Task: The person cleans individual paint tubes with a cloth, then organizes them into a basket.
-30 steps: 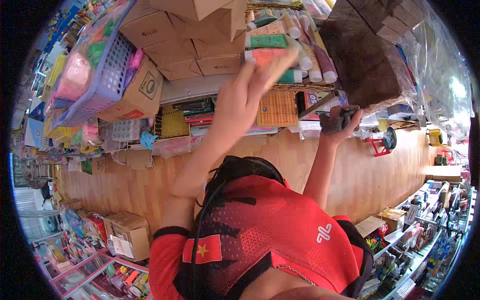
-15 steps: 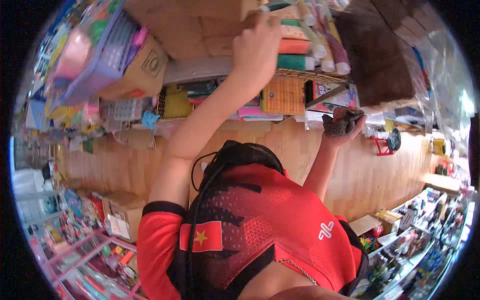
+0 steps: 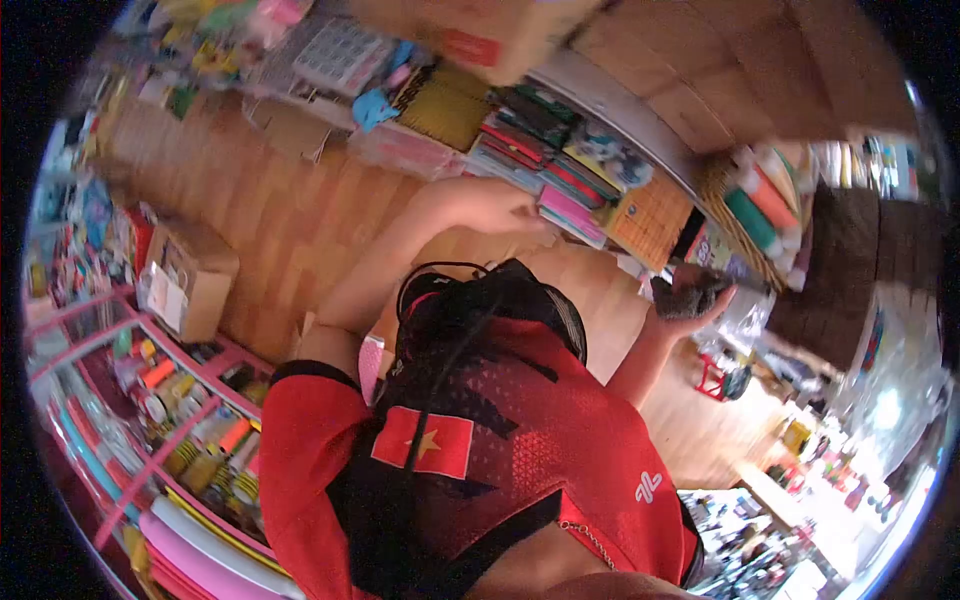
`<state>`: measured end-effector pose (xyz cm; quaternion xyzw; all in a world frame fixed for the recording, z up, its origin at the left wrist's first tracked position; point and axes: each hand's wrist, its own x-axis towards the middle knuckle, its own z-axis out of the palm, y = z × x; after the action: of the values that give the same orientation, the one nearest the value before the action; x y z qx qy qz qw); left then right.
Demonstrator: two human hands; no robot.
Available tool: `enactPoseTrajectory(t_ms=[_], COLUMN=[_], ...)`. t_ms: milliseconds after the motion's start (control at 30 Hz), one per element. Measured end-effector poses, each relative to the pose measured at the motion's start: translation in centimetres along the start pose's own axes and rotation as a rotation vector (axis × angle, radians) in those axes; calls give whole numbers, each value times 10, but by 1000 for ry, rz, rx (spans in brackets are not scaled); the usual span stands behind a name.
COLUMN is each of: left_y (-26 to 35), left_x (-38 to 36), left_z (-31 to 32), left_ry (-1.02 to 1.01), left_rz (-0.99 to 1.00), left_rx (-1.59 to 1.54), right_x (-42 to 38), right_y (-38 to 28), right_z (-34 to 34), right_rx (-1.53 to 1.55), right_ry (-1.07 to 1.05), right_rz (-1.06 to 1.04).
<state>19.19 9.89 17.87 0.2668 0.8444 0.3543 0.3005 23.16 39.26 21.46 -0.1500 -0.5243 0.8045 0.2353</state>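
Note:
My left hand (image 3: 492, 208) is lowered in front of the shelf, its fingertips next to a stack of pink and coloured notebooks (image 3: 568, 205); blur hides whether it grips anything. My right hand (image 3: 705, 308) is raised at chest height and closed around a dark grey fuzzy object (image 3: 684, 291). Just above the right hand sits a wicker basket of capped tubes (image 3: 765, 212). My red shirt (image 3: 500, 460) fills the lower middle.
Shelves of stationery and cardboard boxes (image 3: 720, 70) run across the top. A dark brown stack in plastic (image 3: 850, 270) stands at right, a small red stool (image 3: 712, 375) below it. An open carton (image 3: 190, 275) sits on the wooden floor beside pink display racks (image 3: 120, 400).
My left hand came down from the basket of tubes to the notebook stacks. The view swung and tilted left. My right hand kept its hold on the fuzzy object.

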Motion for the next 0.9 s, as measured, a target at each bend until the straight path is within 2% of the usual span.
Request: enactPoseTrajectory(t_ms=[33, 100, 133, 167, 233, 267, 300, 333, 367, 433, 467, 500, 567, 700, 767, 833, 867, 900], left_y=[-33, -80, -117, -149, -177, -193, -209, -224, -238, -262, -278, -287, -300, -323, -324, -312, -320, -335], left_x=[2, 4, 17, 28, 31, 37, 48, 61, 74, 102, 117, 139, 171, 221, 234, 239, 260, 283], left_z=[5, 0, 2, 2, -21, -29, -33, -36, -43, -50, -49, -51, -44, -9, -7, -2, 11, 21], left_ry=[17, 44, 82, 121, 270, 292, 416, 537, 554, 638, 643, 676, 738, 850, 873, 806, 798, 957], left_rz=[-164, -473, -497, -519, -506, -516, -498, -476, -472, -490, -481, -484, -489, -503, -506, -570, -558, -573], left_rx=[102, 311, 291, 274, 267, 241, 235, 229, 213, 112, 105, 37, -98, -384, -455, -625, -625, -500], right_x=[1, -15, -13, -17, -12, -18, -31, -42, -56, -58, -81, -82, -82, -96, -92, -89, -90, -89], right_y=[8, 12, 19, 17, 41, 43, 45, 43, 36, 47, 41, 44, 47, 46, 49, 44, 42, 40], right_z=[0, 37, 13, 17, 9, 26, 43, 50, 74, 74, 105, 107, 103, 115, 105, 93, 92, 87], right_rx=[-27, -77, -95, -17, -175, -190, -202, -234, -239, -298, -312, -317, -123, -77, -71, -13, -41, -37], right_ry=[-57, 147, -177, -393, -141, -58, 32, -178, -296, -139, -236, -233, -107, -12, -2, -113, -91, -88], right_rz=[8, 50, 118, 191, 170, 135, 95, 84, 151, 77, 66, 55, 143, 146, 141, 198, 186, 175])
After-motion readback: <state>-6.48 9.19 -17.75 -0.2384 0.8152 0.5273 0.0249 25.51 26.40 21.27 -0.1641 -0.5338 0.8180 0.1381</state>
